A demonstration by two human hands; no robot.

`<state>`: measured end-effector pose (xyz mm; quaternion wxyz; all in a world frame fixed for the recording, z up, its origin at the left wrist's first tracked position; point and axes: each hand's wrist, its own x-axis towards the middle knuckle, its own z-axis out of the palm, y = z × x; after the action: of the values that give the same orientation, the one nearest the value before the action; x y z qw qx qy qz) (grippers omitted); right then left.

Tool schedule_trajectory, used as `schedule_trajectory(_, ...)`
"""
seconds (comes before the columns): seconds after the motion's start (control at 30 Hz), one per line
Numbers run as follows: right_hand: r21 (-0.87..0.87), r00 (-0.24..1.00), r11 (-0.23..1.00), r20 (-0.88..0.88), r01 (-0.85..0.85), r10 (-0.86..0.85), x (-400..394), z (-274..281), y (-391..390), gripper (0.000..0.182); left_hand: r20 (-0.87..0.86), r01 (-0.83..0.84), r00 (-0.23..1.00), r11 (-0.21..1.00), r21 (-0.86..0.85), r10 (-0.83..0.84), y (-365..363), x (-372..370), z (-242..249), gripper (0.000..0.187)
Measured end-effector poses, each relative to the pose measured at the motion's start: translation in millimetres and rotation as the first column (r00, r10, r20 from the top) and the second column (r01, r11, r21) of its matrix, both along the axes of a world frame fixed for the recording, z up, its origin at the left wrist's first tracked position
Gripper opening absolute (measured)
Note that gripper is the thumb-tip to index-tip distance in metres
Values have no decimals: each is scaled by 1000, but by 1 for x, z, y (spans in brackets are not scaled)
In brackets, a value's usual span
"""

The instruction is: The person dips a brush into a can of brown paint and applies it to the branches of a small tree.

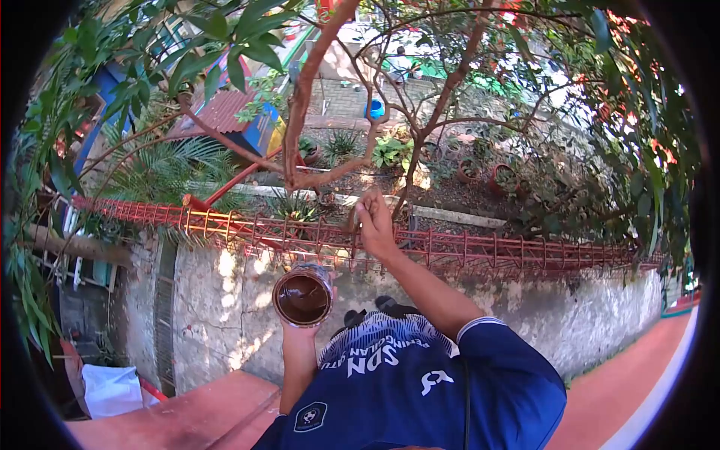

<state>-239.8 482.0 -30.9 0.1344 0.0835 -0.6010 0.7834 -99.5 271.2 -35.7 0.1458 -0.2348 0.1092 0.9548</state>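
In my left hand (301, 335) is an open round can of brown paint (302, 295), its mouth facing up toward me and its rim smeared. The fingers wrap round its side, mostly hidden behind it. My right hand (375, 222) is raised at the red metal rebar lattice (457, 244), its fingers pinched together. A small brown brush (351, 220) shows beside these fingers, partly hidden and blurred into the background. The lattice runs across the view along the top of a weathered wall (217, 300), and my right forearm passes over it.
Tree branches (300, 105) and hanging leaves reach down over the lattice. Behind it lies a garden bed with potted plants (504, 180) and a blue bucket (375, 109). A red ledge (202, 412) is at lower left, near a white sack (111, 390).
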Motion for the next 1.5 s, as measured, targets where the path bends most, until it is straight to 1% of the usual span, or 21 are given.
schedule_trajectory(0.03,-13,1000,1000,20,-5,5,9,-6,-2,11,5,8,1000,1000,-9,-8,-1,-1,-1,59)
schedule_trajectory(0.07,20,995,999,-92,27,-25,16,-12,-4,16,9,12,1000,1000,-17,-12,-1,-3,-1,60)
schedule_trajectory(0.1,21,995,999,-97,28,-26,24,-12,-5,16,4,14,1000,1000,-16,-14,0,-6,1,60)
schedule_trajectory(0.17,-141,999,990,32,-31,36,40,-1,-4,19,4,18,1000,999,47,-18,2,-11,8,62)
schedule_trajectory(0.2,-152,998,988,46,-33,41,47,13,-3,20,3,19,1000,999,44,-19,1,-13,8,62)
schedule_trajectory(0.3,-141,999,989,19,-43,46,52,-5,-4,21,53,24,998,999,36,-26,-3,-21,7,62)
schedule_trajectory(0.4,-203,998,979,67,16,-3,40,-12,-4,22,-45,88,995,996,-32,-89,-7,-30,9,63)
schedule_trajectory(0.47,-160,995,983,58,93,-85,23,-7,-3,22,-10,83,996,997,4,-83,-10,-34,8,61)
schedule_trajectory(0.53,-116,985,979,52,169,-164,-1,-8,-6,22,36,93,995,995,-23,-92,-9,-37,15,58)
schedule_trajectory(0.6,-77,946,943,42,325,-322,-31,-20,-11,23,71,89,994,995,-48,-85,-9,-41,19,54)
schedule_trajectory(0.7,-187,937,918,68,350,-344,-53,-13,-13,22,25,117,993,990,-81,-116,-12,-44,19,59)
schedule_trajectory(0.73,-205,933,914,-2,351,-359,-59,-16,-13,19,18,121,993,990,-76,-119,-13,-45,18,59)
schedule_trajectory(0.83,-170,901,889,-18,425,-434,-70,-21,-9,18,21,126,992,991,-53,-125,-13,-46,19,60)
schedule_trajectory(0.9,-197,904,891,-43,409,-425,-61,-20,-11,18,25,130,991,991,-37,-129,-14,-47,19,61)
schedule_trajectory(0.97,-371,942,866,108,335,-318,-34,-5,-15,26,75,94,993,995,-26,-92,-15,-48,15,64)
schedule_trajectory(1.07,-285,945,904,30,319,-324,-3,-5,-16,31,32,125,992,989,-82,-123,-21,-48,2,65)
schedule_trajectory(1.17,-259,959,923,61,284,-277,23,-1,-20,33,50,111,993,994,-13,-110,-22,-49,8,66)
schedule_trajectory(1.23,-280,962,920,93,273,-257,35,-3,-24,33,60,106,993,994,-23,-105,-23,-51,11,66)
schedule_trajectory(1.3,-289,980,936,64,200,-189,42,-9,-23,31,48,119,992,989,-89,-115,-26,-53,10,64)
schedule_trajectory(1.43,-218,972,948,79,232,-220,12,-7,-23,31,22,118,993,992,-44,-117,-26,-53,17,62)
schedule_trajectory(1.5,-95,946,941,36,325,-323,-14,-9,-24,31,0,145,989,989,-26,-145,-26,-52,22,60)
